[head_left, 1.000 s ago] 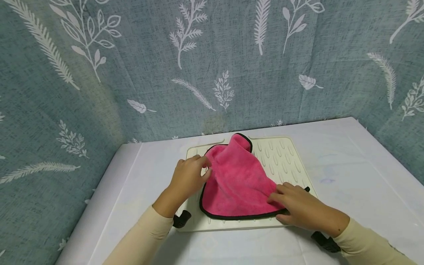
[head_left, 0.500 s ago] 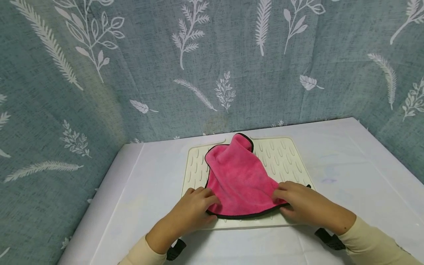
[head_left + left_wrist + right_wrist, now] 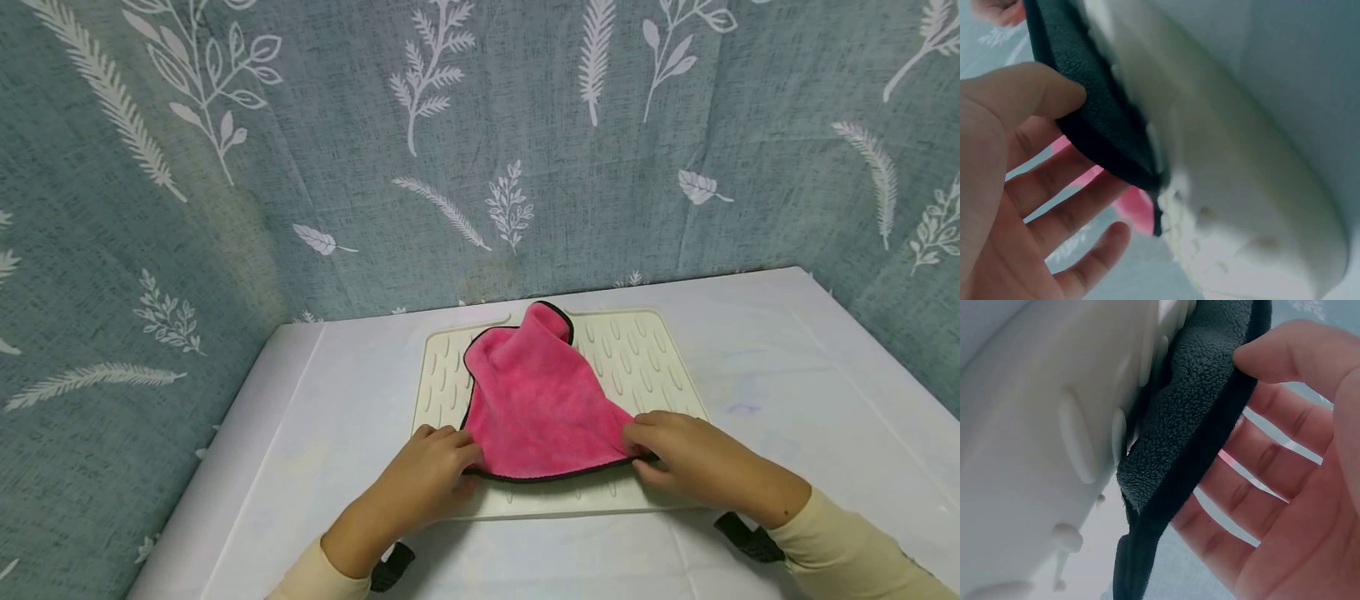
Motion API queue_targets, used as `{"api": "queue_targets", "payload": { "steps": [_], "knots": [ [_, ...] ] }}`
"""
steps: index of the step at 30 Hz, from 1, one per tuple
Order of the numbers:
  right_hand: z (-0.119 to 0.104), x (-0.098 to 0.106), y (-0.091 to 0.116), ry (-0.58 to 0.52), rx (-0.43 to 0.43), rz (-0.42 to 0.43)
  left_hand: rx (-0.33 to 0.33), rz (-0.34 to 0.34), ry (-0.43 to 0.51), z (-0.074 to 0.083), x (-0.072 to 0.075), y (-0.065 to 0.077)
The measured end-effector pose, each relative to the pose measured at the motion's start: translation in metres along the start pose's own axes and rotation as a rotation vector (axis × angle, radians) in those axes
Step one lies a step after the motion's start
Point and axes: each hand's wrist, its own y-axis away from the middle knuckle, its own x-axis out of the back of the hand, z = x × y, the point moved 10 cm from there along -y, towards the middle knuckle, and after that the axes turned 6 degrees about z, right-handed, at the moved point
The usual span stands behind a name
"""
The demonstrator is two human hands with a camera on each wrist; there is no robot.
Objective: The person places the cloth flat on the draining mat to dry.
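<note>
A pink cloth with a black border lies rumpled on a cream ridged mat; its far end is bunched up. My left hand pinches its near left corner, thumb against the dark underside in the left wrist view. With thumb and fingers my right hand pinches the near right part of the border. In the right wrist view the cloth's grey, fuzzy underside faces the camera. Between the hands the near edge is lifted a little and sags in the middle.
The mat rests on a table with a white cover. Behind and at the sides hangs a blue-green curtain with white leaf prints. Black wrist straps sit under both wrists.
My left hand has come from the cloth's upper left side down to its near left corner and taken hold there. The right hand has pinched the border, and the near edge has risen slightly.
</note>
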Motion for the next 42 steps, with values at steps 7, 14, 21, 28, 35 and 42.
{"api": "queue_targets", "payload": {
  "steps": [7,14,21,28,35,42],
  "knots": [
    [0.002,-0.006,0.002,0.002,-0.016,-0.034,0.004,0.022,-0.043,0.001,0.011,0.008],
    [0.006,-0.005,0.004,0.062,-0.022,-0.012,0.006,-0.031,-0.037,0.006,0.003,0.012],
    [0.007,-0.007,0.002,0.017,-0.027,-0.067,0.032,-0.045,-0.013,0.007,-0.001,0.012],
    [0.005,-0.014,0.007,-0.151,-0.083,-0.165,0.096,-0.035,0.013,0.004,0.000,0.010],
    [0.007,-0.024,0.014,-0.201,-0.149,-0.265,0.116,0.129,-0.084,0.005,0.013,-0.003],
    [0.006,-0.026,0.015,-0.199,-0.153,-0.273,0.136,0.010,-0.016,0.010,-0.005,-0.011]
  ]
}}
